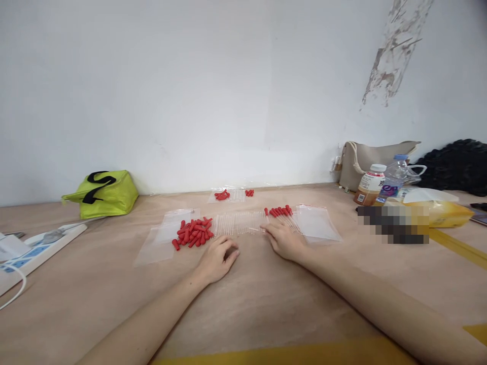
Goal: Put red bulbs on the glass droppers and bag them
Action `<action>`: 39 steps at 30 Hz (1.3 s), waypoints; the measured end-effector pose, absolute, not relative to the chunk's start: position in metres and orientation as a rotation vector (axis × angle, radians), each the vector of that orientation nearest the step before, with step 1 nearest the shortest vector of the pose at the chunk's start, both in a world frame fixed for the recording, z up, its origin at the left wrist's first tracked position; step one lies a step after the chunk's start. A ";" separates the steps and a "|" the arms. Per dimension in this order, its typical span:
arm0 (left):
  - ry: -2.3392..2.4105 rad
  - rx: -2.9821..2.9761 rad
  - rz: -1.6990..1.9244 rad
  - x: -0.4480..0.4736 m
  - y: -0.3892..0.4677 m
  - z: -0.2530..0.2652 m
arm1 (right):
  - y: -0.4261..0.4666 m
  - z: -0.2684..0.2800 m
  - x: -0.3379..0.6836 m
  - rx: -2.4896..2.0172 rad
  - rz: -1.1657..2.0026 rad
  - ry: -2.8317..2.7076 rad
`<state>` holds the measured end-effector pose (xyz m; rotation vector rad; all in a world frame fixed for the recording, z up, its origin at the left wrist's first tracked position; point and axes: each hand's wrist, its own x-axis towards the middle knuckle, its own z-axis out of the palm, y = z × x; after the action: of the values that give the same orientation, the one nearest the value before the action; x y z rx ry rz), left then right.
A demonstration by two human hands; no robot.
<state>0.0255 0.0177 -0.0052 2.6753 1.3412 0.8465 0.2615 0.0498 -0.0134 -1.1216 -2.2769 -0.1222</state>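
Note:
Thin clear glass tubes (228, 223) lie side by side in a row on the brown-covered table. At the row's right end, several tubes carry red rubber bulbs (279, 211), like droppers. My right hand (284, 241) reaches over this end, fingers stretched out with the tips at the tubes; no held object shows. Loose red rubber bulbs (192, 233) are heaped to the left, partly on clear plastic bags (155, 247). Nearest to that heap and the tubes, my left hand (217, 259) rests on the table, fingers loosely curved and thumb apart, with nothing visible in it.
Behind the row lies another clear bag with red bulbs (222, 195) and tubes. A flat zip bag (318, 224) is to the right. Farther out are a lime bag (108, 192), a power strip (41, 253), bottles (370, 186), a beige bag (352, 167) and a yellow packet (441, 213).

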 end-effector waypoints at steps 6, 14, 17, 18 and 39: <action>2.048 2.691 0.977 0.005 0.037 0.008 | 0.035 -0.020 0.265 -1.053 -0.146 -2.261; 2.324 2.697 0.754 -0.011 0.047 0.000 | 0.033 -0.020 0.264 -1.045 -0.174 -2.285; 2.302 2.671 0.789 -0.009 0.047 0.000 | 0.033 -0.020 0.264 -1.058 -0.187 -2.282; 2.293 2.658 0.822 -0.008 0.046 0.001 | 0.033 -0.020 0.264 -1.063 -0.195 -2.282; 1.291 2.634 0.867 0.024 0.019 -0.005 | 0.022 -0.019 0.259 -1.084 -0.134 -2.249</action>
<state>0.0244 0.0186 -0.0054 2.6336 1.2915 0.8669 0.2587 0.0224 -0.0187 -1.0838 -2.2492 -0.1342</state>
